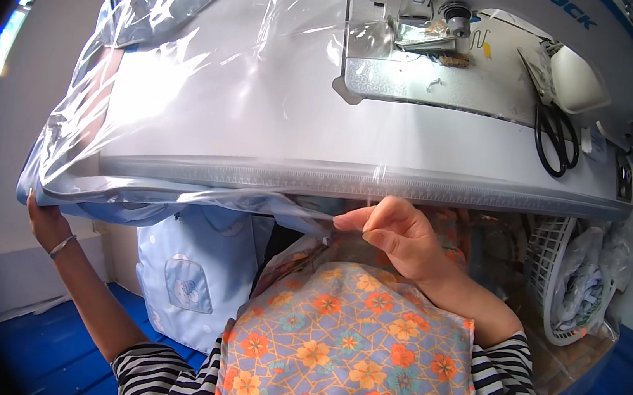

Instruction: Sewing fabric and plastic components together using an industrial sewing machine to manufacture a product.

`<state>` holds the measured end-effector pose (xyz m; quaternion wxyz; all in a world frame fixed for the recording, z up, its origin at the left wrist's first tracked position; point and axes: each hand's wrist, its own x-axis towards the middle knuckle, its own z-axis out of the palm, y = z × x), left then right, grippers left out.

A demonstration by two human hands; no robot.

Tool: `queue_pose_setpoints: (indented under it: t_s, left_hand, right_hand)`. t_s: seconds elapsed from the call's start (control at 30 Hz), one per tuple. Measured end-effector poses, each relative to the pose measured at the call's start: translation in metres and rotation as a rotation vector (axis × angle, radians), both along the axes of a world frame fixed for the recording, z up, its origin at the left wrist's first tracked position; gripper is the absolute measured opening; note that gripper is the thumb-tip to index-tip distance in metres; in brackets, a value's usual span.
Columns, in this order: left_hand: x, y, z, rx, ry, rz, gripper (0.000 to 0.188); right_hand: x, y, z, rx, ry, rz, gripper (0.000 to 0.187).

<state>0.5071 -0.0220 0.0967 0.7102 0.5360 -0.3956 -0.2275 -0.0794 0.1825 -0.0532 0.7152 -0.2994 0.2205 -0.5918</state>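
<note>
A large clear plastic sheet (pixel 193 51) with a blue fabric edging (pixel 104 210) spreads over the left of the sewing table and hangs over its front edge. At the far left corner, my left hand (pixel 48 225) grips this edging, fingers hooked over it. My right hand (pixel 401 238) is at the table's front edge, thumb and fingers drawn together in a pinch. A narrow end of the sheet reaches its index fingertip; what lies between the fingers is too small to make out. The sewing machine (pixel 455 22) stands beyond, its lamp lit over the metal plate (pixel 415 84).
Black-handled scissors (pixel 553 139) lie on the table's right side, near a white dish (pixel 577 80). A ruler strip (pixel 365 185) runs along the front edge. Below right stands a white plastic basket (pixel 548 251) with plastic-wrapped contents. Light blue patterned fabric (pixel 195 269) hangs below left.
</note>
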Motion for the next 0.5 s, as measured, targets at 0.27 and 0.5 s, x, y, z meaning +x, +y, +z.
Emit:
queue_pose_setpoints:
  t_s: [0.27,0.5]
  left_hand:
    - [-0.008,-0.026,0.010,-0.008,0.070,-0.147,0.035]
    - [0.006,-0.066,0.002,0.000,-0.082,-0.182,0.034]
  right_hand:
    - [0.010,-0.005,-0.025,0.154,0.196,0.179,0.016]
    - [0.007,0.004,-0.023,0.085,0.161,0.058,0.023]
